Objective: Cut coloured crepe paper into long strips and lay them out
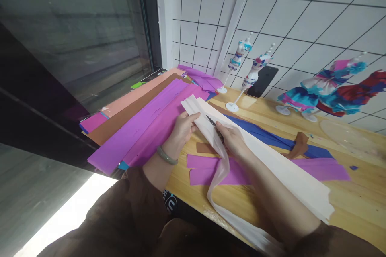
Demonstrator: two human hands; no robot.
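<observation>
White crepe strip [205, 126], thin and creased, is pinched near its upper end between the thumb and fingers of the left hand [184, 127], over the wooden desk [356, 204]; its loose tail curls down and runs across the near edge. The right hand [232, 138] is closed around the handles of dark scissors [219, 132], whose blades lie against the strip, pointing toward the left hand; how far they are open I cannot tell. A greenish bangle [167, 156] circles the left wrist. Beneath the right forearm, a long pale sheet [280, 168] slants from mid-desk toward the right, with blue paper [265, 132] along its far side and a crumpled brown piece [298, 146] lying on the blue. Purple strips [205, 170] lie nearer the front edge, partly under the arm, beside a short brown strip [205, 147]. At the desk's left end, overlapping long sheets [141, 120] in purple, magenta, brown and peach reach to the corner. By the far edge, against white tiles [319, 16], stand two slim dress forms [255, 72], a leaning dark phone [265, 81] and, farther right, two figures in ruffled dresses [325, 84] of blue, pink, white and red.
</observation>
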